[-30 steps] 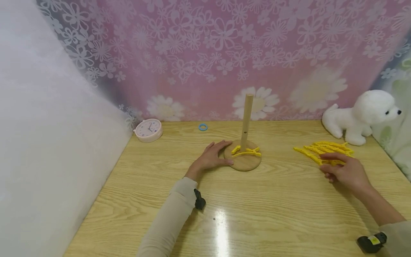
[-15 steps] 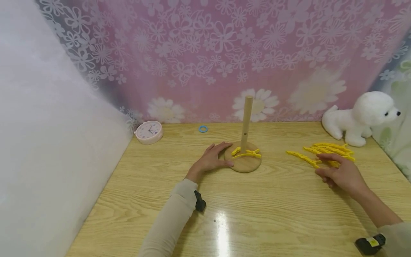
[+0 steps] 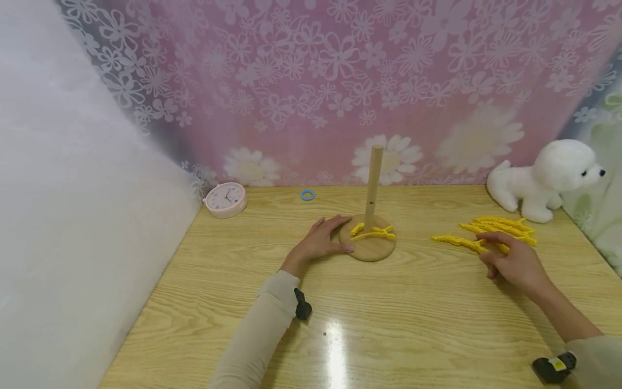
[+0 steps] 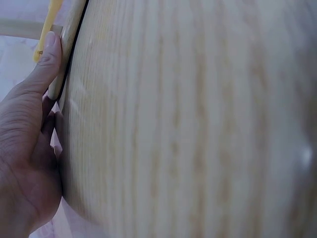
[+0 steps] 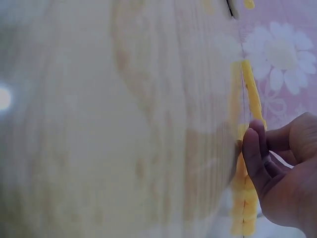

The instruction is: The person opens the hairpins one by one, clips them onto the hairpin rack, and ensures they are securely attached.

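Observation:
My left hand [image 3: 318, 237] holds the round wooden base of a stand [image 3: 369, 251] at its left rim, thumb on top and fingers along the edge. An upright wooden post [image 3: 373, 183] rises from this base. Yellow toothed pieces that look like hair clips [image 3: 374, 234] lie around the post's foot. On the right, my right hand [image 3: 517, 265] pinches the forked end of another long yellow hair clip [image 3: 457, 240] between thumb and fingers; the right wrist view shows this clip [image 5: 251, 91] pointing away from the fingertips. Several similar clips [image 3: 505, 227] lie in a pile just behind that hand.
A white plush dog [image 3: 534, 175] sits at the back right corner. Along the back edge are a pink round clock [image 3: 225, 200] and a small blue ring [image 3: 308, 195]. A flowered curtain [image 3: 330, 92] hangs behind the wooden table [image 3: 389, 324].
My right hand has drawn one yellow clip leftward out of the pile and slightly turned it. The left hand stays on the base.

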Demonstrator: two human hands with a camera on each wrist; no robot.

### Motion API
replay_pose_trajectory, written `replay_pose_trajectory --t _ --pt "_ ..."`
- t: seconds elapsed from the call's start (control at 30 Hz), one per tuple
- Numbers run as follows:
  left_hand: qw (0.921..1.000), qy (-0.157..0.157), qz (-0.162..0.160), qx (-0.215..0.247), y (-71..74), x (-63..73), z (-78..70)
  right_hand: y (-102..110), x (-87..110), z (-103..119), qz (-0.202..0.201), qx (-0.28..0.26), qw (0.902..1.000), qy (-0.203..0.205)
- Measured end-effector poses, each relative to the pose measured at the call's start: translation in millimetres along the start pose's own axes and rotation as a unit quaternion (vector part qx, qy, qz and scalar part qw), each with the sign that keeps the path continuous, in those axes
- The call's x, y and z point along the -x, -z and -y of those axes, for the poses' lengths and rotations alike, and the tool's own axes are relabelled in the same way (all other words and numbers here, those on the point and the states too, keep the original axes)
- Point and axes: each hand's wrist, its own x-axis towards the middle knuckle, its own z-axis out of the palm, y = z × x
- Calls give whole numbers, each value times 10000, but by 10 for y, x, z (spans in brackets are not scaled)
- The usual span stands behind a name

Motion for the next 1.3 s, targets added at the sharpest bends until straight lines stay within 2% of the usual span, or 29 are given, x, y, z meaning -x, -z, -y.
replay_pose_trajectory --t 0.33,0.43,0.53,0.63,1.0,1.3 --pt "10000 -36 -4 -44 8 -7 10 -60 -67 196 -323 -147 9991 232" --pt "10000 -24 -11 -34 7 -15 16 -83 -100 276 -317 -587 9974 264" --pt "10000 -18 -12 -13 10 -20 18 -117 -133 369 -189 -1242 9918 246" --pt "10000 -22 6 5 9 -20 14 -168 -170 456 -159 -1589 9869 228" --pt "10000 -11 -1 9 -4 1 -12 -363 -321 760 -458 -2150 9754 150" --pt "9999 51 -23 93 -16 8 10 -541 -417 1011 -917 -2117 9730 -44"
